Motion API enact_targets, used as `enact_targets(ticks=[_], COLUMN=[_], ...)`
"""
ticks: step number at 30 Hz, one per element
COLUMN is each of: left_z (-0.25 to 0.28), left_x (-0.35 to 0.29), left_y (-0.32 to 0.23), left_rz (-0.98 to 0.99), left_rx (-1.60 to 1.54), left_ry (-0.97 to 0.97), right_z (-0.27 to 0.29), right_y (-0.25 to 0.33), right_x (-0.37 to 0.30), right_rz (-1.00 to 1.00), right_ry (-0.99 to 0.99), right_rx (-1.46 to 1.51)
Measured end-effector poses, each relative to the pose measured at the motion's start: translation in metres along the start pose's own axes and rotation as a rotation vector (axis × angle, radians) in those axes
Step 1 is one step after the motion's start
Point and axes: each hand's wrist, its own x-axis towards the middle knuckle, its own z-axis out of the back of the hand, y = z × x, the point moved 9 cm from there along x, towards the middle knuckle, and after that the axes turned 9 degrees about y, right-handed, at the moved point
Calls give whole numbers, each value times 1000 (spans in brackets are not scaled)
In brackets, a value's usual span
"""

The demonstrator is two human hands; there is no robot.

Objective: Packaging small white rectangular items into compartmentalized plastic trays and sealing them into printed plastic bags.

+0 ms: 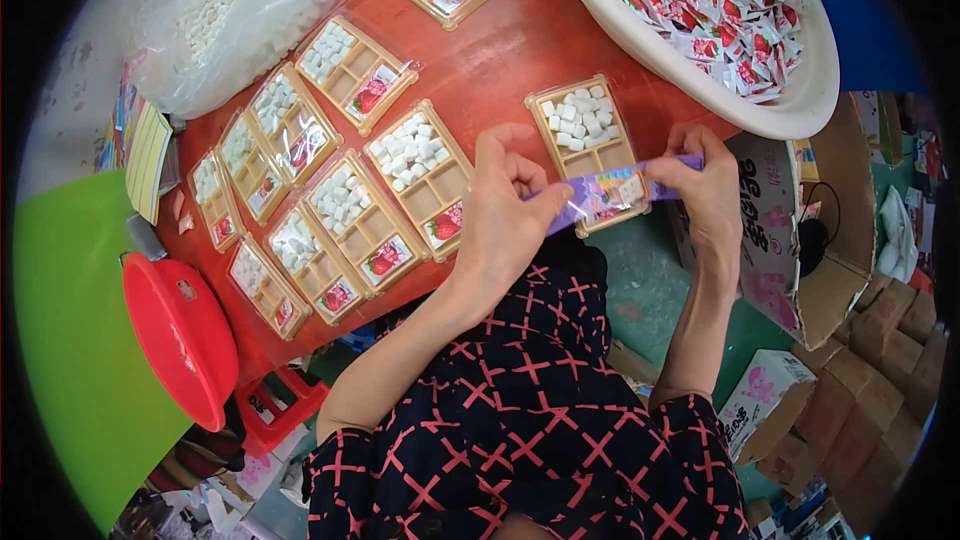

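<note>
A purple printed strip (611, 195) with a small picture panel is stretched between my two hands. My left hand (500, 208) pinches its left end between thumb and fingers. The other end is gripped by my right hand (704, 186), thumb on the front. The strip lies across or just above the lower part of a tan compartment tray (602, 158), covering part of it. White marshmallow-like pieces (580, 119) fill that tray's large upper compartment. Left of my left hand, another tan tray (427, 180) holds similar white pieces and a red-and-white strawberry packet (445, 225).
Several filled trays (345, 202) stand in rows on the red table (480, 55). A clear bag of white pieces (235, 10) lies back left. A cream basin (815, 105) of strawberry packets is back right. A red basin (180, 340) sits lower left, a cardboard box (838, 260) right.
</note>
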Motion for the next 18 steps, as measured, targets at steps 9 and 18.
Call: enact_targets(ticks=[9, 18], left_z=[4, -6], left_x=[17, 19], left_y=[-7, -9], left_rz=[-22, 41], left_rx=[371, 548], left_ry=[-109, -6], right_z=[-3, -13], right_y=[-9, 18], right_x=[24, -2], right_rz=[-93, 8], right_ry=[-96, -215], right_rx=[-474, -894])
